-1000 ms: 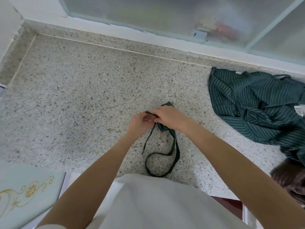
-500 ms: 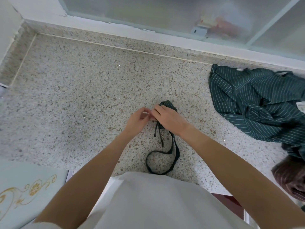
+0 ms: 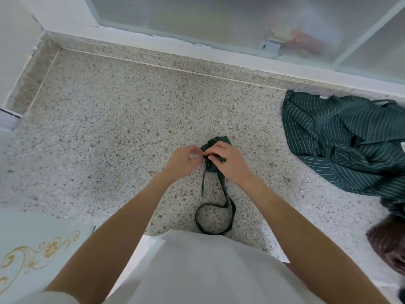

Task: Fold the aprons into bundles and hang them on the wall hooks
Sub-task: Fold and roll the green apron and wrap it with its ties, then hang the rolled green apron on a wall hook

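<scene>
A small dark green striped apron bundle [image 3: 215, 142] lies at the middle of the speckled stone counter [image 3: 109, 128]. Its strap [image 3: 228, 207] trails toward me and curls into a loop. My right hand [image 3: 228, 163] lies over the bundle and pinches a strap end at its side. My left hand [image 3: 183, 160] meets it from the left, fingertips pinching the strap at the same spot. A second green striped apron [image 3: 348, 141] lies crumpled and unfolded on the counter at the right.
A frosted sliding window [image 3: 219, 20] runs along the counter's back edge. A white wall closes the left end. A pale cabinet door with gold ornament [image 3: 39, 251] stands at the lower left. Something brown [image 3: 388, 242] shows at the right edge.
Both hands have stayed at the bundle, working the strap. The short free strap end has dropped and hangs straight below the bundle; the loop has barely shifted.
</scene>
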The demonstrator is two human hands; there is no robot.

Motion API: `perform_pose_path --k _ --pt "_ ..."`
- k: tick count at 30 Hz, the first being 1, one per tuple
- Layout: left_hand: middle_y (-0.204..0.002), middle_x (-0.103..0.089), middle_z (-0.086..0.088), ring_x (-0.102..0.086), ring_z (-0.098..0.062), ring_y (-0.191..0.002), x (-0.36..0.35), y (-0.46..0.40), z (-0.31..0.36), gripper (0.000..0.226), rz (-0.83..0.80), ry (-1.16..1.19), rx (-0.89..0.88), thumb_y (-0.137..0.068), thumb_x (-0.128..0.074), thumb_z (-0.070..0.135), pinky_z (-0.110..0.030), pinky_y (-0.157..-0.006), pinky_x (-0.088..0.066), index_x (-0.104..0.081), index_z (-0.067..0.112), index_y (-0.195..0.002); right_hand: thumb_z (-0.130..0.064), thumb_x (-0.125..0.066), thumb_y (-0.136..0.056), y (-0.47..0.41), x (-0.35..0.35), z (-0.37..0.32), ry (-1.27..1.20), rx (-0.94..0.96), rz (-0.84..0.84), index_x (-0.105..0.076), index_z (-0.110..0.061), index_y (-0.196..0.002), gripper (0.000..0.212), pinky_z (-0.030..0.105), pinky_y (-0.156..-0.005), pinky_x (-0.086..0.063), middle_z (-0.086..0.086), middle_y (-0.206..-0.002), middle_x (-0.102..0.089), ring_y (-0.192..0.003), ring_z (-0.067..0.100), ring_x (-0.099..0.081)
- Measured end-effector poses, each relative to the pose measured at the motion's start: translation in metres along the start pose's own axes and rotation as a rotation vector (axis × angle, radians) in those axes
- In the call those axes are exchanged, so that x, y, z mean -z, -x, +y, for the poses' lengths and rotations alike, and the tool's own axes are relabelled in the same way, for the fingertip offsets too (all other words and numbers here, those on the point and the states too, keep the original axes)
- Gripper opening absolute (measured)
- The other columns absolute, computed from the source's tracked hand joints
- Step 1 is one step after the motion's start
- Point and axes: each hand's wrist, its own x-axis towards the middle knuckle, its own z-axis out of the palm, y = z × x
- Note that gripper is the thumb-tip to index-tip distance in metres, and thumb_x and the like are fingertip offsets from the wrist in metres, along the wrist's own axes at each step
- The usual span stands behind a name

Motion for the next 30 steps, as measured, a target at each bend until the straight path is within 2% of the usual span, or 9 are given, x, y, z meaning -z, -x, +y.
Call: perform_pose_path --k 3,7,12,14,18,21,24,27,30 --pt "-0.092 -0.065 0.004 -0.055 -0.003 -0.072 -0.004 0.004 0.001 0.013 0.139 0.017 -0.008 -0.088 -0.059 0.015 -0.013 -0.064 -0.038 -0.064 0.013 -0.100 -0.003 -0.069 -0.081 0.000 0.002 -0.009 -0.244 -0.254 0.090 -0.071 -0.012 -0.095 0.016 0.015 -0.078 -0.050 0.001 -0.086 -0.068 -0.080 0.009 -0.063" --pt "-0.079 -0.067 0.002 -0.056 -0.019 -0.078 -0.004 0.007 -0.003 0.011 0.270 -0.238 -0.157 -0.081 -0.064 0.014 -0.031 -0.070 -0.046 -0.068 0.014 -0.091 -0.007 -0.073 -0.078 -0.004 -0.002 -0.012 -0.249 -0.357 0.118 -0.070 -0.012 -0.092 0.015 0.020 -0.076 -0.052 -0.001 -0.080 -0.069 -0.076 0.008 -0.064" --pt "-0.086 -0.065 -0.001 -0.051 -0.023 -0.097 0.004 0.002 -0.001 0.020 0.145 -0.606 -0.115 -0.083 -0.053 0.023 -0.032 -0.084 -0.035 -0.068 0.015 -0.093 -0.019 -0.074 -0.078 -0.001 -0.014 -0.016 -0.031 -0.310 0.185 -0.070 -0.020 -0.087 0.010 0.018 -0.077 -0.044 -0.010 -0.078 -0.069 -0.083 0.009 -0.057" --pt "-0.088 -0.060 0.000 -0.050 -0.021 -0.095 0.006 0.004 0.001 0.023 0.068 -0.481 0.014 -0.089 -0.046 0.025 -0.034 -0.083 -0.036 -0.066 0.014 -0.094 -0.019 -0.074 -0.078 0.001 -0.014 -0.016 -0.080 -0.367 0.194 -0.070 -0.022 -0.086 0.009 0.020 -0.079 -0.044 -0.013 -0.078 -0.068 -0.082 0.008 -0.059" --pt "-0.090 -0.050 -0.006 -0.046 -0.020 -0.084 0.001 0.008 0.003 0.026 -0.126 0.185 0.399 -0.099 -0.030 0.022 -0.030 -0.073 -0.034 -0.052 0.010 -0.092 -0.018 -0.074 -0.078 0.001 -0.013 -0.018 -0.189 -0.478 0.185 -0.070 -0.020 -0.087 0.009 0.014 -0.073 -0.045 -0.008 -0.082 -0.070 -0.075 0.003 -0.061" --pt "-0.089 -0.047 -0.008 -0.041 -0.016 -0.072 -0.003 0.010 -0.001 0.029 -0.107 0.483 0.541 -0.098 -0.033 0.026 -0.028 -0.065 -0.030 -0.051 0.010 -0.082 -0.018 -0.073 -0.079 -0.001 -0.012 -0.017 -0.189 -0.499 0.163 -0.071 -0.020 -0.088 0.009 0.006 -0.065 -0.041 -0.008 -0.083 -0.069 -0.075 0.002 -0.059" --pt "-0.080 -0.048 0.002 -0.043 -0.012 -0.068 -0.001 0.014 -0.007 0.032 -0.119 0.374 0.395 -0.100 -0.035 0.035 -0.024 -0.063 -0.032 -0.056 0.011 -0.096 -0.019 -0.075 -0.078 -0.003 -0.008 -0.013 -0.204 -0.529 0.167 -0.072 -0.019 -0.086 0.009 0.007 -0.065 -0.044 -0.006 -0.078 -0.068 -0.072 0.005 -0.060" --pt "-0.076 -0.045 0.005 -0.047 -0.017 -0.072 0.005 0.016 -0.025 0.029 -0.054 -0.090 0.083 -0.100 -0.035 0.038 -0.026 -0.060 -0.032 -0.051 0.017 -0.086 -0.019 -0.079 -0.073 -0.003 0.000 -0.006 -0.254 -0.568 0.177 -0.073 -0.019 -0.082 0.010 0.015 -0.067 -0.050 -0.007 -0.073 -0.067 -0.068 0.006 -0.062" --pt "-0.087 -0.051 0.006 -0.048 -0.011 -0.071 0.012 0.018 -0.045 0.032 0.078 -0.497 -0.196 -0.099 -0.033 0.040 -0.021 -0.049 -0.028 -0.057 0.018 -0.095 -0.018 -0.081 -0.070 -0.003 0.004 -0.002 -0.300 -0.598 0.202 -0.074 -0.019 -0.079 0.011 0.015 -0.067 -0.050 -0.006 -0.074 -0.068 -0.065 0.003 -0.061"
